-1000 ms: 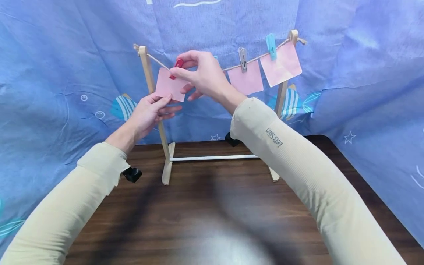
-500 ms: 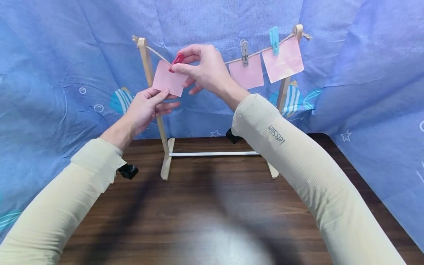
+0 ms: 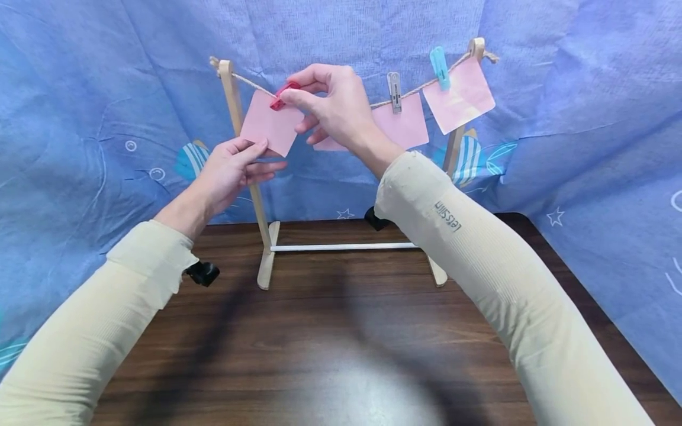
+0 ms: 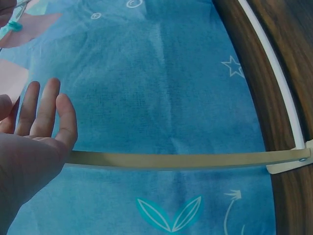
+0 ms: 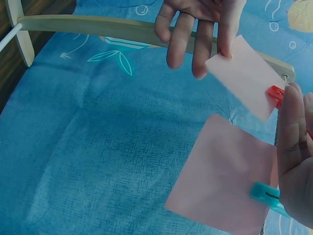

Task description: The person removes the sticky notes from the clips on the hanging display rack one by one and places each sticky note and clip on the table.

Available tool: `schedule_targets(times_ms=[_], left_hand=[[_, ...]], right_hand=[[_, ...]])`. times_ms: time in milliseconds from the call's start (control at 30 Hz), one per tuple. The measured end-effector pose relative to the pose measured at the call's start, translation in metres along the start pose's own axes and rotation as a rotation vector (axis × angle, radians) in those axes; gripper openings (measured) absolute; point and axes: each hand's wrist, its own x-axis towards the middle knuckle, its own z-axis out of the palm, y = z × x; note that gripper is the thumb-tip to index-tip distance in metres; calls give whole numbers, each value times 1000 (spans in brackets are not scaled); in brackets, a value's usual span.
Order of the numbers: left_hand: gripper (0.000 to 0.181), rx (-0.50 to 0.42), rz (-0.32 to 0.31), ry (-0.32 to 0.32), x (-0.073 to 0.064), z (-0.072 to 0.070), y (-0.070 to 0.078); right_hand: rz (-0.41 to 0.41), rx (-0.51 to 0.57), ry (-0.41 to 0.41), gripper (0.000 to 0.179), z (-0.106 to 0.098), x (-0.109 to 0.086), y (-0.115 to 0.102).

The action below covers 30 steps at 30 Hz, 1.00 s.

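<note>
Paper (image 3: 268, 123): pink, flat, nearly square, at the left part of the rope (image 3: 246, 81).
Red clip (image 3: 278, 102): narrow, on the upper edge of this paper.
Left hand (image 3: 224, 173): lower, thumb and finger pinch the paper's bottom edge, other fingers stretched.
Right hand (image 3: 343, 106): higher, fingers pinch the red clip.
Clip's long axis: slanting, biting end toward lower left, handles toward upper right.

Left hand (image 3: 224, 171): thumb pinching, visible fingers extended below it | right hand (image 3: 341, 105): thumb and index pinching, higher than the left fingers, others beneath | left forearm (image 3: 106, 316), right forearm (image 3: 479, 254): slanting, lower than both hands' fingertips
</note>
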Motion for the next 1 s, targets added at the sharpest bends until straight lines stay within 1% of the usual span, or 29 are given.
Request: schedule_targets(times_ms=[133, 267, 367, 433, 500, 633, 767, 867, 900, 1000], left_hand=[[18, -34, 3, 4, 0, 0, 2], [18, -57, 14, 2, 1, 0, 6], [19, -69, 26, -5, -2, 1, 9], [19, -72, 36, -12, -5, 1, 10], [18, -70, 43, -12, -8, 1, 10], [16, -43, 49, 4, -14, -1, 9], [12, -9, 51, 1, -22, -1, 6], [11, 22, 53, -8, -30, 0, 2], [10, 41, 54, -10, -33, 0, 0], [9, 141, 66, -14, -42, -1, -10]], right_hand=[[-33, 57, 28, 29, -3, 1, 4], [-76, 111, 70, 28, -6, -3, 2], [-113, 138, 92, 26, -10, -10, -4], [-123, 154, 99, 26, -13, -16, -8], [-151, 137, 96, 26, -16, -23, -12], [-172, 99, 80, 27, -22, -37, -16], [-152, 51, 70, 31, -30, -51, -13], [-145, 9, 52, 35, -41, -64, -2], [-156, 7, 41, 36, -45, -68, 4], [-158, 3, 8, 37, -58, -89, 22]])
